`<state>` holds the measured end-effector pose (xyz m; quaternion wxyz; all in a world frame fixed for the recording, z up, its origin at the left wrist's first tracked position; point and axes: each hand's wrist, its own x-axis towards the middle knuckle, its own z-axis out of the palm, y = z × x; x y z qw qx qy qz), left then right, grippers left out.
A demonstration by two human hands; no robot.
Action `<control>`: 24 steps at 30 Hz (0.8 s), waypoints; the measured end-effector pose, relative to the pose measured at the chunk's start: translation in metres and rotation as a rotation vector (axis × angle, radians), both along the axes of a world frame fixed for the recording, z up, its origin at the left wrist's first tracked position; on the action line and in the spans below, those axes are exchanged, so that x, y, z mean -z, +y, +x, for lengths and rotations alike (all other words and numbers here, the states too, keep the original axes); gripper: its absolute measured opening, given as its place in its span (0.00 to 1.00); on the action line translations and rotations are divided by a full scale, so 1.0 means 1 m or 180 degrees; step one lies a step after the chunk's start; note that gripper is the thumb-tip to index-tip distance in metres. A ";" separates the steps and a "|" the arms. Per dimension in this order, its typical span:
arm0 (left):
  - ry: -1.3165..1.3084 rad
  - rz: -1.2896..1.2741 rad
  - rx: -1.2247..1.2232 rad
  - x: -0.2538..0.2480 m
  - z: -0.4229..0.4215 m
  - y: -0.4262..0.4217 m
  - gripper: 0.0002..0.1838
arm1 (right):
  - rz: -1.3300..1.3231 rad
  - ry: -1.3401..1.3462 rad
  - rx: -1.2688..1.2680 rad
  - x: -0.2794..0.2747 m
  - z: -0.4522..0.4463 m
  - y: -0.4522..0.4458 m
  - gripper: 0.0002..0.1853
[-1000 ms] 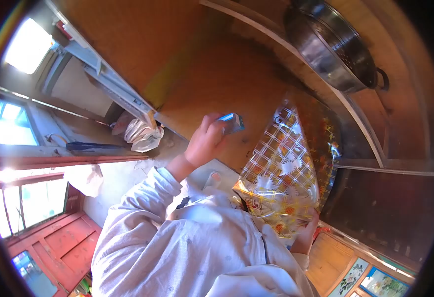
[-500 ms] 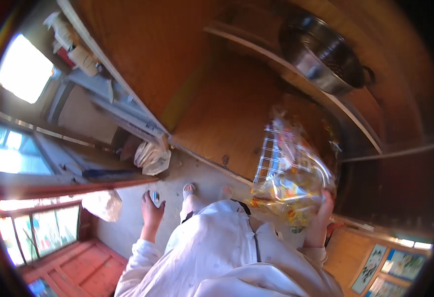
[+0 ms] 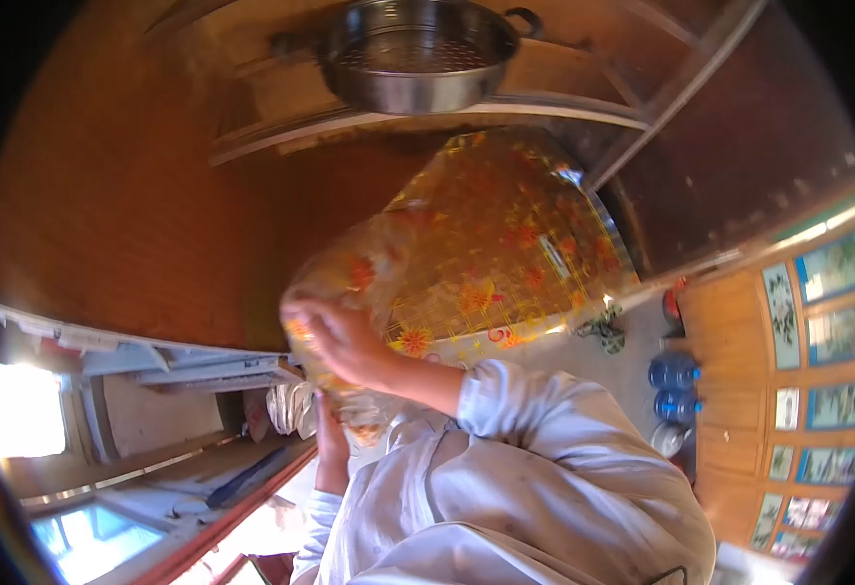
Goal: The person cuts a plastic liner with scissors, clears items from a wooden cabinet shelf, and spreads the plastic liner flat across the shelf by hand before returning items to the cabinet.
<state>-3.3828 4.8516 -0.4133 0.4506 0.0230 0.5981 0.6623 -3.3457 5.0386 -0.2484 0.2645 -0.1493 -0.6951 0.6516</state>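
A clear plastic tablecloth point(image 3: 505, 263) with orange and red flowers and yellow lines lies partly spread over a brown wooden surface. Its near left end is bunched up, and a fold hangs down toward my body. My right hand point(image 3: 345, 341) reaches across to the left and is closed on this bunched end. Lower down, my left hand point(image 3: 330, 444) is upright against the hanging fold; its fingers are mostly hidden, so their grip does not show.
Beyond the tablecloth, a steel steamer pot point(image 3: 423, 73) with perforated bottom and side handles stands on a ledge point(image 3: 505, 109). Blue water jugs point(image 3: 676, 385) and a potted plant point(image 3: 603, 331) are on the floor at right, by a wooden cabinet point(image 3: 730, 390). Windows are at lower left.
My view has turned. The tablecloth, crumpled before, is now spread out. My right hand has crossed leftward with one end of it, and my left hand has come from open air to the tablecloth.
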 end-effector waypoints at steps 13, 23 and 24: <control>0.3945 -0.0737 -0.0304 -0.206 -0.069 0.085 0.11 | -0.0977 -0.0931 0.0117 0.093 0.103 0.073 0.23; 0.5888 -0.0043 0.0210 -0.375 -0.066 0.130 0.17 | -0.4786 0.0600 -0.0798 0.157 0.068 0.101 0.28; 0.5767 0.0162 0.0054 -0.376 -0.061 0.132 0.18 | -0.5162 0.0966 -0.1009 0.155 0.045 0.111 0.28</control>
